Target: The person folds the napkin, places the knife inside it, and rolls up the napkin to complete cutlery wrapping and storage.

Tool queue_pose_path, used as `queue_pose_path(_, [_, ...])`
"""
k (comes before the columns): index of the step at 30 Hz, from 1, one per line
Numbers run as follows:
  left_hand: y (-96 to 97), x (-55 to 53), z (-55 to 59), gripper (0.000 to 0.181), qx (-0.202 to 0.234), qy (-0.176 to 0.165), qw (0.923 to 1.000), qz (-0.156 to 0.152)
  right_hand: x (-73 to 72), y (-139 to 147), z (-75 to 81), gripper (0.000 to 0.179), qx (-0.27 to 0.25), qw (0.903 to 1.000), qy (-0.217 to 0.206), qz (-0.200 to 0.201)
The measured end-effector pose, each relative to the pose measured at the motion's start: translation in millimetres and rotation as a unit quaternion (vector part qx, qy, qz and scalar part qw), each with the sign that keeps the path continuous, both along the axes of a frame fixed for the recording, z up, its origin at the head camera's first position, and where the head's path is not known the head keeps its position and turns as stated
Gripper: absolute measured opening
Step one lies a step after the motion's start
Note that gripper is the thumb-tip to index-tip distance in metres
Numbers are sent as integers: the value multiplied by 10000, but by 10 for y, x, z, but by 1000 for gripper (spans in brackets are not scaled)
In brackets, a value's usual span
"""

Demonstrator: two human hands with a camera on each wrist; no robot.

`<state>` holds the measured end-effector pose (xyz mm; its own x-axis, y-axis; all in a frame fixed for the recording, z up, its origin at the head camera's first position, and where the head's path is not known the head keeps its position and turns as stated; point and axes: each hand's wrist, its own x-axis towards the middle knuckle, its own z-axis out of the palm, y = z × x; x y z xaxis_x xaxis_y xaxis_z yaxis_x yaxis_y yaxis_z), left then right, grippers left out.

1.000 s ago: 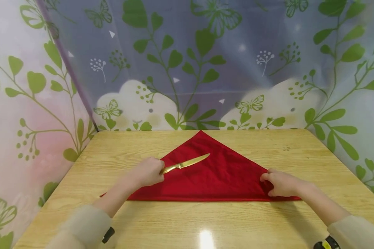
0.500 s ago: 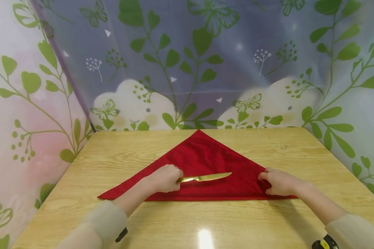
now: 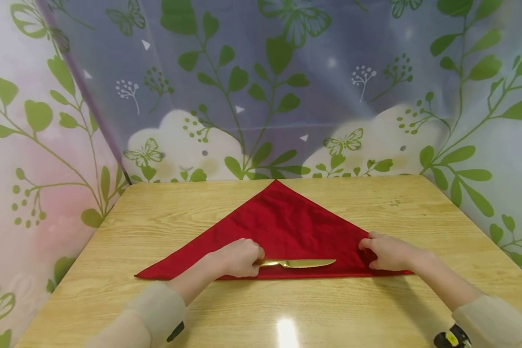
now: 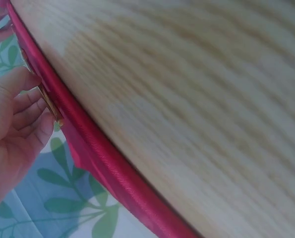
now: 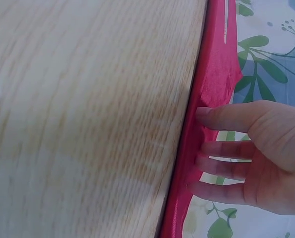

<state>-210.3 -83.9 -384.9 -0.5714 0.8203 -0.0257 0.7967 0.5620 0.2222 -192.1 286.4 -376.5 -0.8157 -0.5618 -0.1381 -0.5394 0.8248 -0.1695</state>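
Note:
A red cloth lies as a triangle on the table, its point away from me and its long edge nearest. My left hand grips the handle of a gold table knife with a finely serrated edge. The blade points right, roughly parallel to the cloth's long edge and just inside it. In the left wrist view, thumb and fingers pinch the handle at the cloth. My right hand rests its fingertips on the cloth near the right corner; the right wrist view shows those fingers fairly straight.
The wooden table runs back to a printed fabric wall with leaves and butterflies. More printed fabric stands at the left and right. A bright light reflection shows on the near tabletop.
My left hand has moved right and toward me with the knife, whose blade has turned from slanting up to level along the cloth's near edge. The right hand has stayed at the right corner.

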Motion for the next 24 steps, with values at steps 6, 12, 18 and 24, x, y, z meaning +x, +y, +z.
queue_pose_path(6, [11,14,-9,34,-27,16,9999,-104,0,-12,8,33,12,10000,-39,-13])
queue_pose_path(12, [20,30,-14,36,-68,260,9994,-218,14,-19,-3,32,2,10000,11,37])
queue_pose_path(18, [27,37,-2,36,-150,257,9994,-191,13,-16,-2,32,19,10000,52,52])
queue_pose_path(24, [17,61,1,29,-332,294,9989,-128,11,-11,-2,32,58,10000,46,34])
